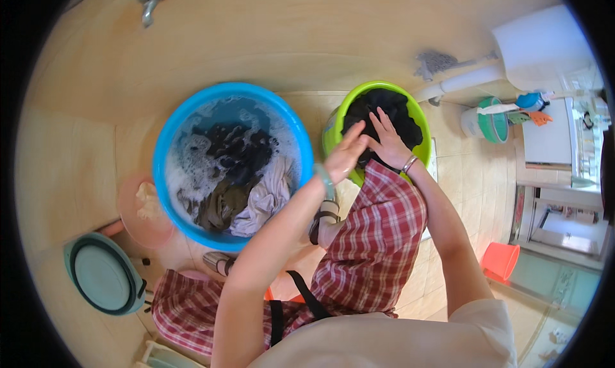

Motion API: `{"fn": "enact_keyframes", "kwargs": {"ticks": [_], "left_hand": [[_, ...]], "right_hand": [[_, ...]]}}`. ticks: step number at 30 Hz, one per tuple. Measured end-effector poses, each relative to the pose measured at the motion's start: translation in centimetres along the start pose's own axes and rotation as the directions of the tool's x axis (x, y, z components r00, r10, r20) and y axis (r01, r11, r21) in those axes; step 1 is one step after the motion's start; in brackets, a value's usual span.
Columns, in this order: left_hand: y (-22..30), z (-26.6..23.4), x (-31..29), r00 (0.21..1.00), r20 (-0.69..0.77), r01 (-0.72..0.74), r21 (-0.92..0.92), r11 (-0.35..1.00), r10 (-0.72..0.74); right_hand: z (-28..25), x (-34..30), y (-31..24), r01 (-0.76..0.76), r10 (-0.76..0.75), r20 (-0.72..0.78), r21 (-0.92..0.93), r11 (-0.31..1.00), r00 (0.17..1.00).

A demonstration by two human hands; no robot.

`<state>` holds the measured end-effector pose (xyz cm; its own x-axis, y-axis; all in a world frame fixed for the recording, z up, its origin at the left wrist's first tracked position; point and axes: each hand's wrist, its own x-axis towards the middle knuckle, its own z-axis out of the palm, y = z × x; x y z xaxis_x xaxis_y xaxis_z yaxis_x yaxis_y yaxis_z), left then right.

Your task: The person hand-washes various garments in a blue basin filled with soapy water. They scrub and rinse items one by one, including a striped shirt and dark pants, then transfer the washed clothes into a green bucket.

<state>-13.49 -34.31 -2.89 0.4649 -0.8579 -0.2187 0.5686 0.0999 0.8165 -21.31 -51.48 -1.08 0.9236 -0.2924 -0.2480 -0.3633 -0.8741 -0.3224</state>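
My left hand [346, 153], with a pale green bangle at its wrist, is above the near left rim of a lime-green bucket [421, 115]. Its fingers are stretched out and reach toward my right hand. My right hand [388, 140], a metal bracelet behind it, is over the bucket with its fingers spread. Black cloth [378, 105] fills the bucket below; whether my fingertips touch it I cannot tell. To the left stands a large blue basin [302, 128] of sudsy water. In it lie dark cloth [240, 153], an olive-brown garment [221, 204] and a light grey one [266, 195].
Left of the blue basin are a pink basin [138, 224] and a grey-green folding basin [102, 275]. A tap [151, 0] juts from the wall. At right are a white pipe [464, 81], a green-and-white bucket [473, 121] and an orange-red bin [501, 261]. My plaid-covered knee [391, 204] is against the lime-green bucket.
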Motion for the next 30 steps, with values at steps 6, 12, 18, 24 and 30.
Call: {"fn": "enact_keyframes", "kwargs": {"ticks": [6, 12, 18, 24, 30], "left_hand": [[-0.8, -1.2, -0.6, 0.993, -0.118, 0.021, -0.091, 0.996, -0.032], [-2.2, -15.4, -8.0, 0.726, -0.671, -0.014, -0.234, 0.972, -0.151], [-3.3, -21.8, -14.3, 0.604, -0.757, -0.116, -0.393, 0.912, -0.249], [-4.2, -24.5, -14.9, 0.613, -0.738, -0.188, -0.481, 0.856, -0.281], [-2.8, -25.8, -12.9, 0.645, -0.698, -0.173, -0.532, 0.829, -0.313]], "right_hand": [[-4.2, 4.0, -4.1, -0.081, 0.196, 0.291, -0.366, 0.927, 0.936], [1.2, 9.8, -16.0, 0.480, -0.514, 0.217, 0.191, 0.856, 0.830], [20.2, 11.2, -22.7, 0.165, -0.106, 0.480, -0.081, 0.983, 0.871], [28.3, 14.7, -20.0, 0.129, -0.131, 0.175, 0.023, 0.991, 0.976], [24.8, 16.8, -21.3, -0.038, -0.055, 0.138, 0.592, 0.805, 0.989]]}}
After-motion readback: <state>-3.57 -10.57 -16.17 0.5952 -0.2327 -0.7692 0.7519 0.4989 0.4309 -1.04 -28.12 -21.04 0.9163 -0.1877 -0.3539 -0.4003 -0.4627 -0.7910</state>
